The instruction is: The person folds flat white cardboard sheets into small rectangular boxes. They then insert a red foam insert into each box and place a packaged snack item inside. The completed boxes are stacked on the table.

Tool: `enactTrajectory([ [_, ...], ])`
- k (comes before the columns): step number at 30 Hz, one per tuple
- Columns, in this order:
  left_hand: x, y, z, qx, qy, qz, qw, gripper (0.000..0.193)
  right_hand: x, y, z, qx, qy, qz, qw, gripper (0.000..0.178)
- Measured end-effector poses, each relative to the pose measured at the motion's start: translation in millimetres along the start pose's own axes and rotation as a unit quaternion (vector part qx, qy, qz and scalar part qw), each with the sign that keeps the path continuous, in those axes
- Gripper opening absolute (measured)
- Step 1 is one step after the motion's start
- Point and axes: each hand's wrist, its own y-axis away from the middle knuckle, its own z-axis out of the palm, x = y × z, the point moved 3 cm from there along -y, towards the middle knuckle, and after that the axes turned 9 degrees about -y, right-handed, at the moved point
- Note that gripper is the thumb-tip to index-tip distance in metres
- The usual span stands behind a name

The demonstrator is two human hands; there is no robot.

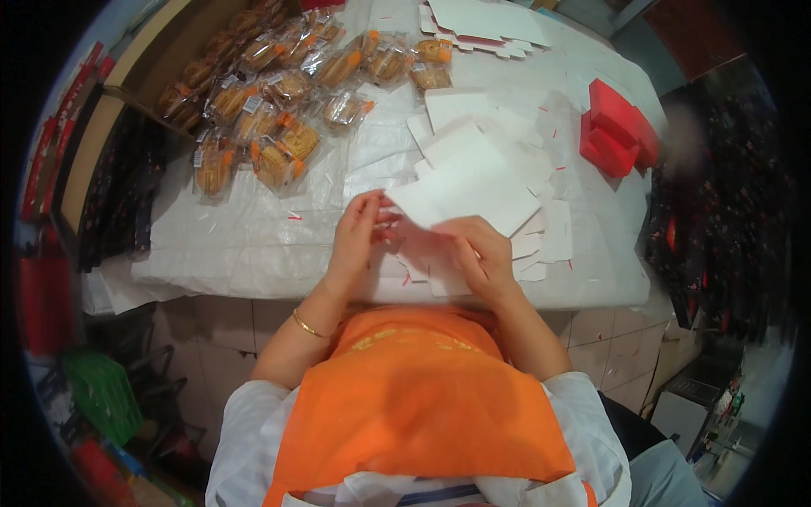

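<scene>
1. My left hand (361, 239) is at the left corner of the card (473, 179); I can't tell if it grips.
2. My right hand (480, 252) pinches the near edge, maybe for steadiness.
3. The card is over the pile (554, 230), perhaps for easy reach.

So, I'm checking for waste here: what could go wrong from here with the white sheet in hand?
The flat white card sheet might crease, since the bare right hand appears to hold it only at its near edge. The loose, overlapping flat white pieces around it could shift if it drags across them. Small, thin red scraps lie scattered nearby, so one might get caught between pieces.
</scene>
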Motion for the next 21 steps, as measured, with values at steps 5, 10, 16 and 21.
enactTrajectory([
  [5,6,-39,-17,0.105,0.000,0.015,0.994,0.049,-12,37,-31,-0.141,-0.107,0.064,0.982,0.024],
  [10,6,-66,-26,0.047,-0.129,-0.004,0.991,0.045,-17,53,-56,-0.121,-0.193,0.107,0.968,0.025],
  [16,-14,-61,-11,0.041,-0.283,0.097,0.953,0.050,-7,64,-55,0.008,-0.228,0.203,0.952,0.027],
  [21,-10,-29,-8,0.001,-0.163,0.107,0.981,0.053,8,71,-54,0.148,-0.168,0.224,0.948,0.022],
])
